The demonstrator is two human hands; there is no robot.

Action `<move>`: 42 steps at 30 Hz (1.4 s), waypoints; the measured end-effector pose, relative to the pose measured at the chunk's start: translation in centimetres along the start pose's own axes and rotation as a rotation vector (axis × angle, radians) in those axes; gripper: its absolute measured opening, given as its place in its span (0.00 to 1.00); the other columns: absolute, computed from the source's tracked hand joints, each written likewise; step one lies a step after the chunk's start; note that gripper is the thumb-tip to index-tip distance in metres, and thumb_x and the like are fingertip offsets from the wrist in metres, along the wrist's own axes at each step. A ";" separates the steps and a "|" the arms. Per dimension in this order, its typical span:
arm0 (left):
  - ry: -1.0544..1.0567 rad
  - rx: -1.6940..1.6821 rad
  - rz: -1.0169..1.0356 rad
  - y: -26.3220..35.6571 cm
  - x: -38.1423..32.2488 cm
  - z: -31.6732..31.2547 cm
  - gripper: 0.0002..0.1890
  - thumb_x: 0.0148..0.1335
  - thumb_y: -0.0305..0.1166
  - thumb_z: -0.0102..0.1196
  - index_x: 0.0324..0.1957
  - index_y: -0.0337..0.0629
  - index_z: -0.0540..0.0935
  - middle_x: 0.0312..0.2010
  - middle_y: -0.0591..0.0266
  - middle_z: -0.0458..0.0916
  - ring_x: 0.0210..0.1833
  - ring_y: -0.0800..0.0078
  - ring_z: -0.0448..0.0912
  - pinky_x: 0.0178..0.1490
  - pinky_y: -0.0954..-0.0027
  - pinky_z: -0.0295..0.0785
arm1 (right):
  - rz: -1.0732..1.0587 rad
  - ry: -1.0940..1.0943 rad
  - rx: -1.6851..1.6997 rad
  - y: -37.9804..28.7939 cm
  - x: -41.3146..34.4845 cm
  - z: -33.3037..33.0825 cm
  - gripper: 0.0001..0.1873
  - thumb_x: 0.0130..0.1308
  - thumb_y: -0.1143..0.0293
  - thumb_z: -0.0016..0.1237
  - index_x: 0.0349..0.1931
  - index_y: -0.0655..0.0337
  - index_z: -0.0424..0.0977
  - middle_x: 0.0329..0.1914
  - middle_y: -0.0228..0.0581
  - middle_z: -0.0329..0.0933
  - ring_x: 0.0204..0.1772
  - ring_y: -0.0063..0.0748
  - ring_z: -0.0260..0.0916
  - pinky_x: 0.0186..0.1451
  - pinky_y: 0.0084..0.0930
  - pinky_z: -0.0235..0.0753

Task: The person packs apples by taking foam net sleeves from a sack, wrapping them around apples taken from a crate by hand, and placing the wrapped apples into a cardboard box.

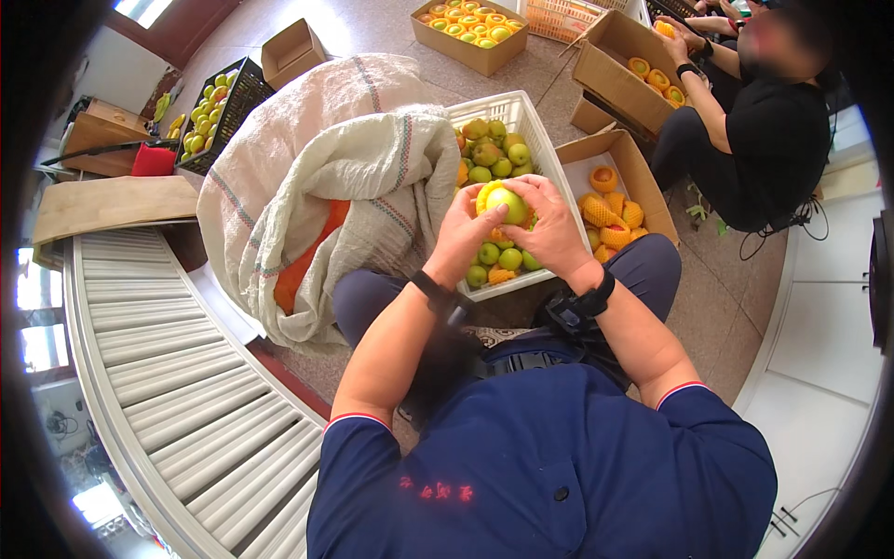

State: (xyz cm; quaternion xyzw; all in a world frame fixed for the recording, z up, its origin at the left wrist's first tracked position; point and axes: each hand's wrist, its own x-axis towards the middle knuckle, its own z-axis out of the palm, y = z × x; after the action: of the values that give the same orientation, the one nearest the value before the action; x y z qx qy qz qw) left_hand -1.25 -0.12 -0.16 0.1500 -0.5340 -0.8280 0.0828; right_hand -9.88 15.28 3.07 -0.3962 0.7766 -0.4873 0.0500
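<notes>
Both my hands are on a green fruit (508, 205), apparently an apple, partly wrapped in a yellow foam net (487, 194). My left hand (461, 227) grips its left side, thumb on the front. My right hand (552, 227) curls around the right side. Just beneath them stands a white plastic crate (552, 143) holding several green fruits (501, 166) and some foam nets (500, 276). Right of the crate, a cardboard box (632, 157) contains several fruits in orange-yellow foam nets (613, 230). My fingers hide part of the held fruit.
A large white woven sack (300, 133), its mouth showing orange inside, leans against the crate's left. Farther off are a black crate of fruit (244, 91), a filled carton (468, 52) and a small carton (292, 52). Another person (768, 133) sits at right beside a cardboard box (607, 73).
</notes>
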 end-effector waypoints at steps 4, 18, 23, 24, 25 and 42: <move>0.006 -0.048 -0.056 0.0 0.2 -0.4 0.29 0.67 0.35 0.63 0.65 0.32 0.67 0.56 0.56 0.77 0.58 0.72 0.76 0.63 0.70 0.72 | -0.055 0.018 -0.096 -0.3 -0.2 0.3 0.30 0.52 0.67 0.68 0.57 0.59 0.75 0.58 0.48 0.72 0.63 0.51 0.71 0.67 0.38 0.72; 0.000 -0.246 -0.024 0.1 0.1 -0.2 0.25 0.67 0.27 0.60 0.63 0.33 0.69 0.57 0.56 0.76 0.59 0.69 0.76 0.66 0.68 0.70 | -0.067 0.026 -0.097 -0.6 -0.3 -0.8 0.28 0.52 0.64 0.68 0.52 0.63 0.74 0.65 0.53 0.69 0.67 0.55 0.69 0.69 0.41 0.71; 0.033 -0.002 0.119 -0.1 0.0 -0.2 0.26 0.66 0.25 0.61 0.63 0.34 0.70 0.55 0.58 0.77 0.57 0.72 0.76 0.64 0.71 0.71 | -0.075 0.011 -0.128 -0.1 -0.3 -0.9 0.28 0.51 0.65 0.68 0.52 0.63 0.75 0.64 0.54 0.70 0.67 0.56 0.69 0.69 0.42 0.72; 0.033 -0.002 0.118 -0.2 0.0 -0.2 0.26 0.66 0.25 0.61 0.63 0.34 0.70 0.55 0.58 0.77 0.57 0.72 0.76 0.64 0.71 0.71 | -0.069 -0.005 -0.140 -0.1 -0.3 -0.9 0.28 0.51 0.65 0.68 0.52 0.63 0.75 0.63 0.54 0.71 0.67 0.56 0.69 0.69 0.42 0.72; 0.030 0.018 0.106 -0.2 -0.1 -0.1 0.26 0.66 0.25 0.61 0.64 0.34 0.69 0.55 0.59 0.77 0.58 0.72 0.76 0.64 0.71 0.71 | -0.068 -0.005 -0.141 0.0 -0.2 -0.9 0.28 0.51 0.65 0.68 0.52 0.63 0.75 0.63 0.54 0.71 0.67 0.56 0.69 0.69 0.42 0.72; -0.069 -0.416 -0.103 1.1 -0.2 -0.1 0.20 0.72 0.32 0.52 0.63 0.36 0.69 0.56 0.56 0.78 0.57 0.68 0.79 0.61 0.66 0.75 | 0.232 -0.037 0.310 0.1 -0.8 0.3 0.38 0.60 0.57 0.66 0.66 0.66 0.65 0.59 0.53 0.76 0.61 0.47 0.76 0.65 0.35 0.73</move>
State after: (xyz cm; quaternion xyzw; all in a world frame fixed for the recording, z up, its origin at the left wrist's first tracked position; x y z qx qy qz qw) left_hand -1.07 -0.63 0.85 0.1284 -0.3456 -0.9281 0.0515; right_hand -9.24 15.65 2.55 -0.3007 0.7315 -0.5847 0.1806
